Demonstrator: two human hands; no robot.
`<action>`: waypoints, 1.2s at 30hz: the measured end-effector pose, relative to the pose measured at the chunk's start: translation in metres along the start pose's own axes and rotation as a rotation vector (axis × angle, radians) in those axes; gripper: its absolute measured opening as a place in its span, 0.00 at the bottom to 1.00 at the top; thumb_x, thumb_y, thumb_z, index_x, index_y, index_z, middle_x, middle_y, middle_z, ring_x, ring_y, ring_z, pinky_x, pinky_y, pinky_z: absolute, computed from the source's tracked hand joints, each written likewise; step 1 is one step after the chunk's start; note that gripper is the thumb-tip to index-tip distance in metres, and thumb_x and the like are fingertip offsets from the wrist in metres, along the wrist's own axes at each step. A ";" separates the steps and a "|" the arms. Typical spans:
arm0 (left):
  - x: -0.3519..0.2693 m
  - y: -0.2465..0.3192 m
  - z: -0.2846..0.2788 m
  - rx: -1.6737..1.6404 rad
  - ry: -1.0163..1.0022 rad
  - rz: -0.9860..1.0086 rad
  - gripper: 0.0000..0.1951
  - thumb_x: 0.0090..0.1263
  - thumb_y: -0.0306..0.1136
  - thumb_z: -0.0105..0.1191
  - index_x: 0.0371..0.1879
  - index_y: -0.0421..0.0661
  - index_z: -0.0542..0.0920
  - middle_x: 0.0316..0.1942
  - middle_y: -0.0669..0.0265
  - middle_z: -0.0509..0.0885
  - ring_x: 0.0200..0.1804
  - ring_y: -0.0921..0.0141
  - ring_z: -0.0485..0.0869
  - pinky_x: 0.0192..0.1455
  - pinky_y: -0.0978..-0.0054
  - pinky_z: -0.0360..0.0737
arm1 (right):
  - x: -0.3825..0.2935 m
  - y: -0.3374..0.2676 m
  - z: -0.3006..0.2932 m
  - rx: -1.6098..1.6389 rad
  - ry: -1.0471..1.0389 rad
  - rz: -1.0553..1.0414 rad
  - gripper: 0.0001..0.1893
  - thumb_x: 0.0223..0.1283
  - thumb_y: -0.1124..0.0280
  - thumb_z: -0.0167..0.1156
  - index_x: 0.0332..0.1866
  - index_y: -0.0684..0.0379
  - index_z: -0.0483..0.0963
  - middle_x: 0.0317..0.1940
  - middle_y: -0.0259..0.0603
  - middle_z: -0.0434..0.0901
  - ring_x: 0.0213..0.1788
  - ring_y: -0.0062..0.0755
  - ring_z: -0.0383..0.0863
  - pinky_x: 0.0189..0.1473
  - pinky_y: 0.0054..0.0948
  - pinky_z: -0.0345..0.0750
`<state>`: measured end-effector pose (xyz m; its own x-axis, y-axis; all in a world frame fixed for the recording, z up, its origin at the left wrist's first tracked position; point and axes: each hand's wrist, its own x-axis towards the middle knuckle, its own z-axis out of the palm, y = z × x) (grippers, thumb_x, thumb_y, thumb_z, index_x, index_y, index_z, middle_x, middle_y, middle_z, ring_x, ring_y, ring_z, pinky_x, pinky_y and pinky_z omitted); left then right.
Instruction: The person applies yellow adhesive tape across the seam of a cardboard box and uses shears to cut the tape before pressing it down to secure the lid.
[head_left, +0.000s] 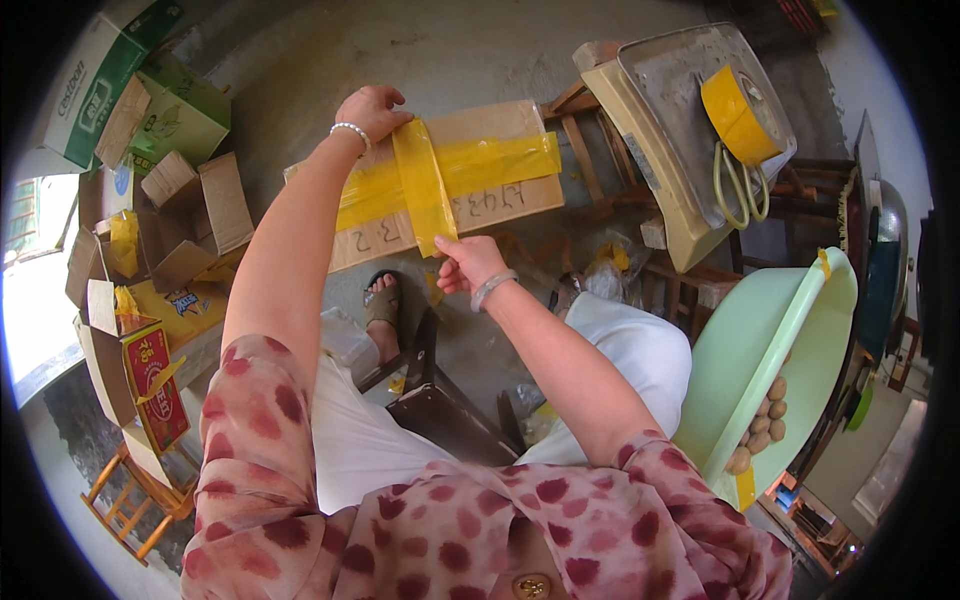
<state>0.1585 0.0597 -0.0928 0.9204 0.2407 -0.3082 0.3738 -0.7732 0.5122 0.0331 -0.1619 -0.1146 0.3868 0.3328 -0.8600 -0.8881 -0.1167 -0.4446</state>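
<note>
A cardboard box (487, 124) with handwriting lies before me, yellow packing tape (495, 159) running along its length. A shorter strip of yellow tape (424, 180) crosses it. My left hand (371, 111), with a beaded bracelet, is at the far end of this strip, fingers bent; whether they grip it is unclear. Near the box's close edge, my right hand (469, 264), wearing a bangle, pinches the strip's near end between thumb and finger. A roll of yellow tape (739, 116) rests on the metal-topped scale (675, 97) at the right.
Open cardboard boxes (180, 217) and a green carton (184, 105) stand at left. On the right is a pale green basin (757, 337) holding round brown objects (759, 424). A wooden stool (589, 150) stands beside the scale. A dark chair (450, 420) is between my legs.
</note>
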 end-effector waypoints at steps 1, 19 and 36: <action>-0.004 0.002 0.000 0.055 0.062 0.093 0.10 0.57 0.36 0.57 0.33 0.45 0.84 0.37 0.63 0.83 0.42 0.65 0.80 0.46 0.70 0.76 | -0.001 0.001 -0.002 -0.011 -0.002 -0.006 0.14 0.58 0.60 0.58 0.30 0.63 0.73 0.15 0.36 0.74 0.15 0.28 0.77 0.16 0.23 0.75; -0.052 -0.008 0.040 0.426 0.158 0.628 0.31 0.63 0.48 0.48 0.62 0.42 0.62 0.64 0.57 0.63 0.63 0.59 0.64 0.65 0.63 0.59 | -0.002 0.005 -0.005 -0.013 0.019 -0.092 0.11 0.59 0.63 0.57 0.30 0.60 0.75 0.16 0.34 0.75 0.15 0.23 0.75 0.19 0.22 0.75; -0.064 -0.003 0.043 0.587 0.034 0.521 0.42 0.62 0.61 0.41 0.68 0.44 0.50 0.71 0.61 0.47 0.72 0.63 0.46 0.72 0.59 0.42 | -0.013 -0.033 0.023 0.171 -0.159 -0.195 0.10 0.60 0.66 0.56 0.38 0.63 0.74 0.22 0.38 0.77 0.19 0.25 0.77 0.19 0.19 0.75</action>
<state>0.0939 0.0215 -0.1093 0.9669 -0.2279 -0.1151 -0.2205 -0.9726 0.0737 0.0521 -0.1403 -0.0830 0.5228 0.4773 -0.7063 -0.8348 0.1188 -0.5376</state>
